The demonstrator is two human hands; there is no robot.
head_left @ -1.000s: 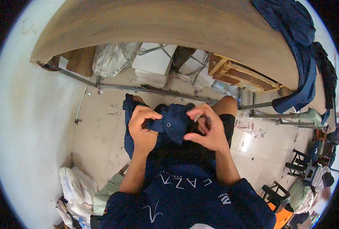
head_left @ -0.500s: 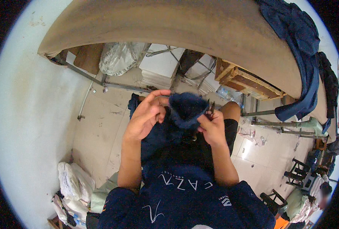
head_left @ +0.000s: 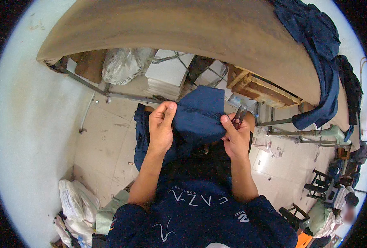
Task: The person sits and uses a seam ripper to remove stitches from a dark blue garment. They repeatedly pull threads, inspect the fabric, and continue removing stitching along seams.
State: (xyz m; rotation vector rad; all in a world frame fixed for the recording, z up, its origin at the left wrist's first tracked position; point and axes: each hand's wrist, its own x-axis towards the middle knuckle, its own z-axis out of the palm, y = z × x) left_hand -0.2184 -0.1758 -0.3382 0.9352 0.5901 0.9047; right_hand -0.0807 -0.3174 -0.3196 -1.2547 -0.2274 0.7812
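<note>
A navy piece of fabric (head_left: 200,113) is stretched between my hands above my lap, a seam or fold running across it. My left hand (head_left: 162,128) pinches its left edge between thumb and fingers. At the opposite edge, my right hand (head_left: 236,138) grips the cloth under its thumb. Small dark thread snips (head_left: 239,115) are tucked in that same hand, their blades pointing up and away from the fabric. More navy cloth (head_left: 141,136) lies over my left leg, and its join with the held piece is hard to make out.
A brown cloth-covered table (head_left: 171,29) arches across the far side, with navy garments (head_left: 321,53) draped over its right end. Beneath it are a plastic bag (head_left: 123,66), stacked white sheets (head_left: 167,72) and a wooden crate (head_left: 266,89). White sacks (head_left: 78,202) stand at lower left.
The fabric, bunched and blurred before, is now spread flat between both hands. My left hand has gone from loosely open fingers to pinching its edge. The snips show more clearly.
</note>
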